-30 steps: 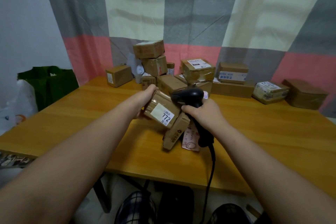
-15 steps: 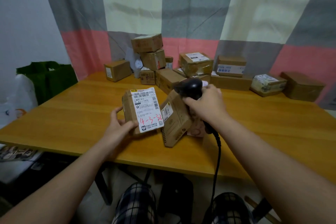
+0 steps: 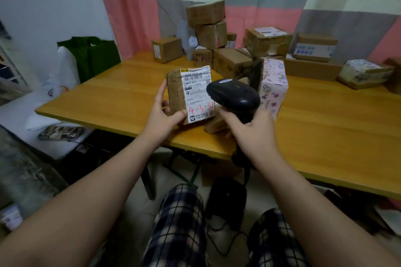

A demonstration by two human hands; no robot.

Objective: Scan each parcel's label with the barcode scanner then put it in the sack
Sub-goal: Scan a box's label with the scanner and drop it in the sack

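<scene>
Left fingers [image 3: 161, 96] curl round small brown cardboard parcel [image 3: 175, 91], white paper label [image 3: 195, 93] turned toward scanner, near front edge of yellow wooden table [image 3: 104, 97]. Right fingers [image 3: 231, 115] grip black plastic barcode scanner [image 3: 235, 95], head just over label. Step looks like scanning. Next: parcel goes left, into green cloth sack [image 3: 95, 56].

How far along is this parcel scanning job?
Done: unclear. The inside of the green bag is hidden, so finished parcels can't be counted.
In hand: the left hand holds a parcel, and the right hand grips the scanner in front of its white label. It is not yet bagged.
Left: many other parcels wait on the table.
</scene>
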